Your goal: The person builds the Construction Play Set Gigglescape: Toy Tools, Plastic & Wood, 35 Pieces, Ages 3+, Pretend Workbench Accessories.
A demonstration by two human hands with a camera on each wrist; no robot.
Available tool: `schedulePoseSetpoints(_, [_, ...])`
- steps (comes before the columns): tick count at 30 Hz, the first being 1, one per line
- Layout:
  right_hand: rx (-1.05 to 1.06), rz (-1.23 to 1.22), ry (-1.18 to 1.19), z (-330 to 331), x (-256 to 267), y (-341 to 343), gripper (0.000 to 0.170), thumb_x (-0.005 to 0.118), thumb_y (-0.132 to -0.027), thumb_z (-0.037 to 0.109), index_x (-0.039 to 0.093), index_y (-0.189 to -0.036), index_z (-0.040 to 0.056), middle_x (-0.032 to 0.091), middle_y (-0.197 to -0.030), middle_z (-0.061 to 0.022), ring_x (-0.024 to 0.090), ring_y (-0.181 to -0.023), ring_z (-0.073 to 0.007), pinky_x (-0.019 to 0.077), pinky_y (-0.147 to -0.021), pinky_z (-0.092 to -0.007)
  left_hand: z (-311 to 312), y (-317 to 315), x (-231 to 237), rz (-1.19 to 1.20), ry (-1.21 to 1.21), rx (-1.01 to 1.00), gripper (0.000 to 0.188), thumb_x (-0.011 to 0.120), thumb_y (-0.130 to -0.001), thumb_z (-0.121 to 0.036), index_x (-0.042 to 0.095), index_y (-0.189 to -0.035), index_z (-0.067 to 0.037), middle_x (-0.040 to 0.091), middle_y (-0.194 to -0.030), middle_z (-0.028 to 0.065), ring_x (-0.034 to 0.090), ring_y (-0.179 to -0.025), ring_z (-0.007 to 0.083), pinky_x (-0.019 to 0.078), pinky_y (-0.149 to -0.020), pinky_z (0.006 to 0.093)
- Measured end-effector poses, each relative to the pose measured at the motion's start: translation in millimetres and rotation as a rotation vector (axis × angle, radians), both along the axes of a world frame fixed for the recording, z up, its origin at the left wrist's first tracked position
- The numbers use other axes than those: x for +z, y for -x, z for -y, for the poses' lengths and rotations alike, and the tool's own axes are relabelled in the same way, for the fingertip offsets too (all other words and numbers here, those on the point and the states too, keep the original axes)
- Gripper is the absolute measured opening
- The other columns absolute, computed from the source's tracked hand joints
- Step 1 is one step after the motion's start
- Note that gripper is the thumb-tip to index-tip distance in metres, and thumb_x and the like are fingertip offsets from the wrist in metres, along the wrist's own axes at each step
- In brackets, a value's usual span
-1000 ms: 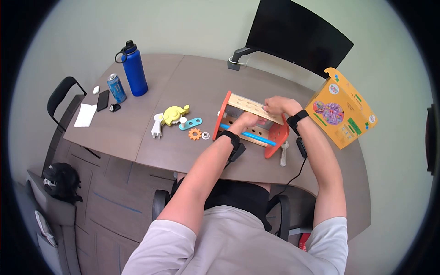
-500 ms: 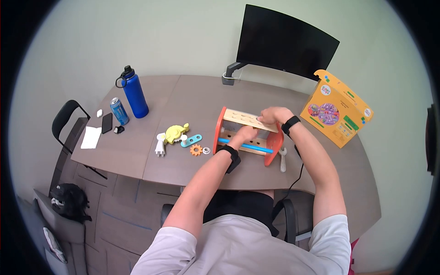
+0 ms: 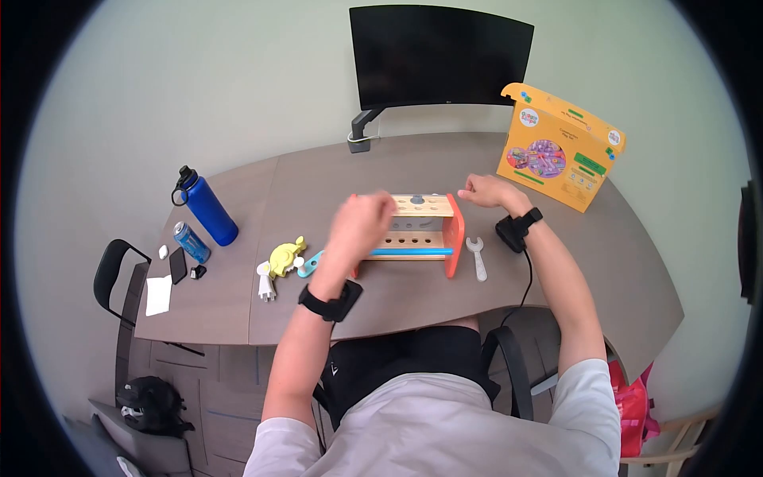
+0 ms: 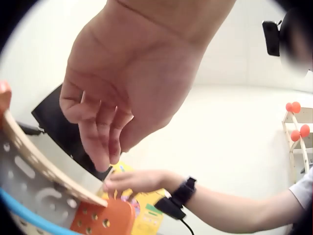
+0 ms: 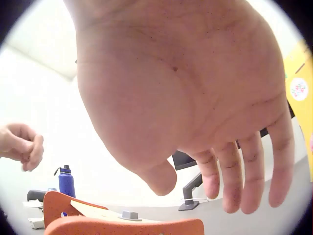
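The wooden toy bench (image 3: 420, 208) has red side panels, a top board with holes and a blue rod (image 3: 413, 252) across its front. A small grey piece (image 3: 417, 199) sits on the top board, visible too as a grey block (image 5: 129, 214) in the right wrist view. My left hand (image 3: 362, 228), blurred, is over the bench's left end; its fingers (image 4: 100, 137) hang loosely bent with nothing in them. Just off the right red panel (image 3: 456, 236), my right hand (image 3: 494, 193) is raised, its fingers (image 5: 252, 171) extended and holding nothing.
A white wrench (image 3: 477, 258) lies right of the bench. To the left are a yellow toy piece (image 3: 284, 258), a white piece (image 3: 266, 282), a blue bottle (image 3: 210, 211) and a can (image 3: 191, 242). Behind stand a monitor (image 3: 441, 57) and a yellow box (image 3: 556, 151).
The left hand has come out from inside the bench and moved up and left. The right hand has let go of the top board and moved right. The bench appears straighter, and the view has shifted.
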State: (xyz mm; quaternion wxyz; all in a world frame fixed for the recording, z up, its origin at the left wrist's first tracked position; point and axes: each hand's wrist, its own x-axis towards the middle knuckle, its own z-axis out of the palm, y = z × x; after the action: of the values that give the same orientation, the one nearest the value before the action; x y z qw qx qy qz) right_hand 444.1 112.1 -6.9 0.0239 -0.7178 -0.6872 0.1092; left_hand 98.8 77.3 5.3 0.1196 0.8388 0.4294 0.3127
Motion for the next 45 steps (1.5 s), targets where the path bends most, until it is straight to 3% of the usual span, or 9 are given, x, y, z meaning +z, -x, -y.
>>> schedulePoseSetpoints(4, [-0.204, -0.203, 0.217, 17.2, -8.7, 5.1, 0.072, 0.047, -0.108, 0.064, 0.062, -0.144, 0.0034, 0.072, -0.128, -0.0196, 0.073, -0.112, -0.0300, 0.0630, -0.084, -0.0430, -47.8, 31.4, -28.1, 0.134, -0.192, 0.232, 0.031, 0.066, -0.103, -0.025, 0.069, -0.122, 0.000, 0.074, -0.121, 0.0237, 0.070, -0.113, 0.0414, 0.0560, -0.094, 0.0513])
schedulePoseSetpoints(5, [-0.151, -0.245, 0.182, 11.6, -27.5, -3.5, 0.075, 0.041, -0.110, 0.064, 0.065, -0.136, -0.0016, 0.071, -0.127, -0.0180, 0.073, -0.109, -0.0295, 0.0666, -0.084, -0.0416, -56.5, 35.4, -39.9, 0.091, -0.133, 0.252, 0.045, 0.061, -0.108, -0.035, 0.064, -0.134, 0.001, 0.068, -0.136, 0.0266, 0.066, -0.124, 0.0431, 0.0538, -0.101, 0.0506])
schedulePoseSetpoints(9, [-0.151, -0.420, 0.203, 8.4, -52.7, -4.5, 0.079, 0.035, -0.111, 0.065, 0.062, -0.142, -0.0026, 0.070, -0.132, -0.0187, 0.073, -0.115, -0.0290, 0.0671, -0.084, -0.0408, -96.4, 37.1, -85.3, 0.007, 0.098, 0.354, 0.054, 0.054, -0.110, -0.043, 0.065, -0.138, 0.002, 0.070, -0.131, 0.0280, 0.067, -0.123, 0.0436, 0.0537, -0.103, 0.0482])
schedulePoseSetpoints(11, [-0.130, -0.654, 0.245, 5.8, -67.4, -8.4, 0.083, 0.032, -0.111, 0.067, 0.062, -0.142, -0.0039, 0.070, -0.134, -0.0185, 0.072, -0.118, -0.0282, 0.0655, -0.089, -0.0404, -106.6, 40.0, -91.7, 0.089, 0.540, 0.249, 0.062, 0.048, -0.113, -0.046, 0.063, -0.142, 0.006, 0.072, -0.130, 0.0266, 0.070, -0.121, 0.0314, 0.0528, -0.104, 0.0415])
schedulePoseSetpoints(14, [-0.118, -0.845, 0.238, 34.0, -40.2, 18.1, 0.081, 0.030, -0.112, 0.065, 0.062, -0.142, -0.0039, 0.072, -0.133, -0.0180, 0.073, -0.119, -0.0270, 0.0633, -0.094, -0.0402, -114.7, 44.0, -110.6, 0.338, 0.552, 0.131, 0.057, 0.049, -0.110, -0.042, 0.069, -0.134, 0.005, 0.076, -0.125, 0.0248, 0.072, -0.119, 0.0359, 0.0530, -0.105, 0.0425])
schedulePoseSetpoints(18, [-0.109, -0.874, 0.194, 22.6, -52.2, 22.1, 0.067, 0.039, -0.115, 0.052, 0.065, -0.138, -0.0052, 0.073, -0.130, -0.0169, 0.072, -0.117, -0.0251, 0.0608, -0.100, -0.0400, -70.2, 36.8, -66.4, 0.393, 0.636, 0.164, 0.047, 0.051, -0.105, -0.025, 0.068, -0.137, 0.005, 0.077, -0.122, 0.0194, 0.072, -0.117, 0.0273, 0.0527, -0.104, 0.0384])
schedulePoseSetpoints(31, [0.171, -0.902, -0.185, 36.4, -61.6, 25.1, 0.042, 0.059, -0.110, 0.018, 0.059, -0.143, -0.0066, 0.074, -0.132, -0.0171, 0.071, -0.122, -0.0252, 0.0523, -0.107, -0.0373, -54.4, 60.2, -99.1, 0.704, 0.557, -0.026, 0.054, 0.070, -0.091, 0.010, 0.054, -0.142, 0.005, 0.071, -0.137, 0.0217, 0.069, -0.128, 0.0269, 0.0539, -0.110, 0.0384])
schedulePoseSetpoints(36, [0.155, -0.937, -0.368, 41.9, -89.5, 36.1, 0.048, 0.066, -0.101, 0.003, 0.056, -0.147, -0.0046, 0.072, -0.138, -0.0197, 0.067, -0.133, -0.0271, 0.0517, -0.109, -0.0380, -37.9, 61.0, -121.8, 0.793, 0.457, -0.073, 0.049, 0.069, -0.092, 0.014, 0.050, -0.136, 0.004, 0.066, -0.143, 0.0223, 0.069, -0.128, 0.0254, 0.0567, -0.109, 0.0367])
schedulePoseSetpoints(45, [0.005, -0.816, -0.368, 61.8, -101.3, 44.6, 0.049, 0.076, -0.094, -0.002, 0.056, -0.139, -0.0039, 0.075, -0.131, -0.0201, 0.072, -0.124, -0.0254, 0.0564, -0.103, -0.0368, -15.0, 52.8, -139.8, 0.680, 0.387, 0.099, 0.042, 0.070, -0.091, 0.016, 0.052, -0.126, 0.002, 0.062, -0.147, 0.0195, 0.058, -0.143, 0.0291, 0.0600, -0.111, 0.0391])
